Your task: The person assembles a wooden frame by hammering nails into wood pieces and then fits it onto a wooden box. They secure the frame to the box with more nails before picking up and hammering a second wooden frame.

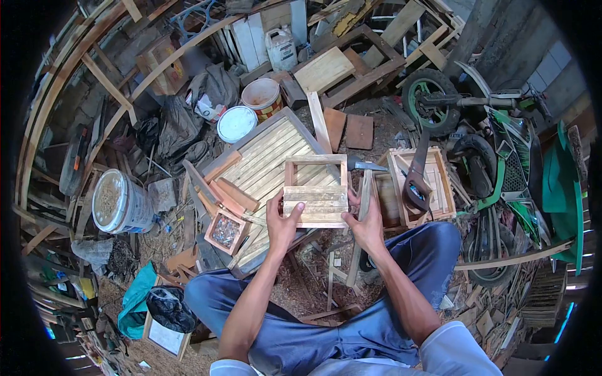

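Between my two hands is a small wooden box frame (315, 207), with slats across its near part and a gap at its far part. My left hand (281, 222) grips its left side, thumb lying on the slats. At the right side my right hand (367, 227) holds it, thumb at the near corner. The frame is above a slatted wooden panel (269, 147). A hammer's metal head (369, 166) shows just beyond my right hand. To the left sits a small wooden box of nails (226, 231), beside several loose wood pieces (233, 194).
A handsaw (419, 172) rests on a wooden crate (448, 169) at the right. Further right stands a green motorbike (501, 156). On the left is a white bucket (119, 200) of sawdust-like material. Wood scraps and shavings cover the floor.
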A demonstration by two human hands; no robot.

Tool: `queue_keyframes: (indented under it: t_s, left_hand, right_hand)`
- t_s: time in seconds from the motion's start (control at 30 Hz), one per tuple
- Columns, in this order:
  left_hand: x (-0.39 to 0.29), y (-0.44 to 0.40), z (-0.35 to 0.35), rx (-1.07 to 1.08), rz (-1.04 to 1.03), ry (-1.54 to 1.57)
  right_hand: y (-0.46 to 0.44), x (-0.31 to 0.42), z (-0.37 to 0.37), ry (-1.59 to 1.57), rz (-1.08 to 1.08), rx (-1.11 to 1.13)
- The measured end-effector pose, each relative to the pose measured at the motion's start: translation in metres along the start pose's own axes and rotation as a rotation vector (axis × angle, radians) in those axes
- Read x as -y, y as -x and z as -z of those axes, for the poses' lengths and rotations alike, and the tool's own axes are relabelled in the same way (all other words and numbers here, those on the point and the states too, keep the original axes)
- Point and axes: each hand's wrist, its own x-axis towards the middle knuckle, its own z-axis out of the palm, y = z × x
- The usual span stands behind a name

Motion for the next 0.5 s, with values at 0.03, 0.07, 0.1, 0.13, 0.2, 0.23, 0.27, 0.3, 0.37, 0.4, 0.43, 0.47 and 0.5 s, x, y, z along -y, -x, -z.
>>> queue_keyframes:
  t_s: [0.03, 0.07, 0.1, 0.13, 0.2, 0.23, 0.27, 0.3, 0.37, 0.4, 0.43, 0.47, 0.5]
  left_hand:
    - [0.002, 0.0, 0.0, -0.005, -0.004, -0.017]
    - [0.004, -0.001, 0.0, -0.012, -0.009, -0.034]
    - [0.006, -0.001, 0.0, -0.013, -0.008, -0.026]
    - [0.008, -0.001, 0.0, -0.013, -0.007, -0.016]
    - [0.012, -0.001, -0.001, -0.012, -0.005, 0.007]
    - [0.014, -0.002, -0.002, -0.011, -0.006, 0.019]
    - [0.016, -0.002, -0.002, -0.012, -0.008, 0.032]
    - [0.014, 0.0, -0.002, -0.014, -0.012, -0.013]
    - [0.005, 0.001, -0.002, -0.033, -0.037, -0.096]
    - [0.001, 0.001, -0.002, -0.038, -0.046, -0.056]
    - [-0.001, 0.001, 0.0, -0.029, -0.044, -0.079]
    - [-0.004, 0.001, 0.001, -0.017, -0.039, -0.1]
    - [-0.003, 0.001, 0.001, -0.026, -0.064, -0.102]
  right_hand:
    - [0.002, 0.014, 0.003, 0.007, -0.022, 0.008]
    - [0.002, 0.022, 0.003, 0.014, -0.042, 0.016]
    - [0.002, 0.023, 0.003, 0.035, -0.04, 0.014]
    - [0.002, 0.024, 0.003, 0.057, -0.039, 0.011]
    - [0.003, 0.025, 0.003, 0.1, -0.069, 0.011]
    - [0.003, 0.025, 0.003, 0.119, -0.102, 0.012]
    - [0.002, 0.025, 0.004, 0.138, -0.131, 0.015]
    - [0.003, 0.024, 0.005, 0.161, -0.126, 0.025]
    - [0.0, 0.024, 0.006, 0.203, -0.095, 0.044]
    - [-0.002, 0.025, 0.007, 0.224, -0.074, 0.06]
    - [-0.003, 0.027, 0.009, 0.248, -0.054, 0.073]
    - [-0.003, 0.027, 0.011, 0.276, -0.036, 0.084]
    - [-0.004, 0.027, 0.011, 0.288, -0.054, 0.084]
